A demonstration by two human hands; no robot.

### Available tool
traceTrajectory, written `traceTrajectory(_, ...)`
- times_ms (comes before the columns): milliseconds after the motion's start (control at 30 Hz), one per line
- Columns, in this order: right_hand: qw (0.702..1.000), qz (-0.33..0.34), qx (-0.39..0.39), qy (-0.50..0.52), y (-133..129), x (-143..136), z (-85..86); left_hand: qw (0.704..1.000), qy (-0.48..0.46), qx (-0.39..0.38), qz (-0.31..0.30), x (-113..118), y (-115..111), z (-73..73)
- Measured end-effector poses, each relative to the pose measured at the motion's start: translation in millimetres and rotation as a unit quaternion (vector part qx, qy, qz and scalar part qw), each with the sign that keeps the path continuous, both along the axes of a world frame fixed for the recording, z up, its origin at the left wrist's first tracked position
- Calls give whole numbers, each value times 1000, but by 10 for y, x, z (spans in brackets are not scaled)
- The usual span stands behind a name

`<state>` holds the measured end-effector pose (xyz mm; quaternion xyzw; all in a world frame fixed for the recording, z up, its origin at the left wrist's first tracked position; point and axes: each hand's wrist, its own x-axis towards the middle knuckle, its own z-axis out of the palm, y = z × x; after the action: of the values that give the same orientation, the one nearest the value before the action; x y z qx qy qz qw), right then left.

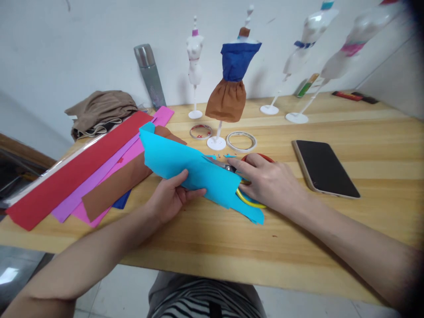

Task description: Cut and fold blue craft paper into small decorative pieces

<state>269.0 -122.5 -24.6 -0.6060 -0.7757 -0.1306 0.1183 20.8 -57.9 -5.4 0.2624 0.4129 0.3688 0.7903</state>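
Note:
My left hand (177, 194) is closed on a sheet of turquoise crepe paper (185, 163), thumb on top and the other fingers partly hidden beneath. My right hand (270, 179) grips a pair of scissors (253, 203) with yellow and red handles. The scissor blades lie at the paper's upper edge, pointing left; how far they are parted is hard to tell. A narrower flap of the same turquoise paper hangs toward the lower right, below the scissors. Small turquoise scraps (228, 156) lie on the table just beyond the blades.
Coloured paper strips (79, 163) and a folded brown cloth (102, 108) lie at left. Behind stand a flask (150, 77), a mannequin in a blue top and brown skirt (233, 79), and several white mannequins (194, 57). Tape rolls (241, 149) lie midtable; a phone (326, 168) is at right.

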Motion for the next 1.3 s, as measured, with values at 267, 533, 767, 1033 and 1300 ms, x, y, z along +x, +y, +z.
traceTrajectory(267, 1000, -18, 15, -18, -3, -35, -23, 1000, -12, 4, -15, -27, 23, -62)
traceTrajectory(533, 1000, -11, 2, -23, -3, -30, -12, 1000, 26, -2, 8, 35, -31, 50)
traceTrajectory(767, 999, -8, -13, -28, 18, 2, -19, 1000, 12, 6, -3, 14, -13, 16)
traceTrajectory(1033, 998, -34, -50, 8, 15, -42, 25, 1000, -9, 3, -13, -26, 26, -59)
traceTrajectory(1300, 996, -44, -72, 20, 21, -117, 85, 1000, 3, 5, -29, 56, -59, -10)
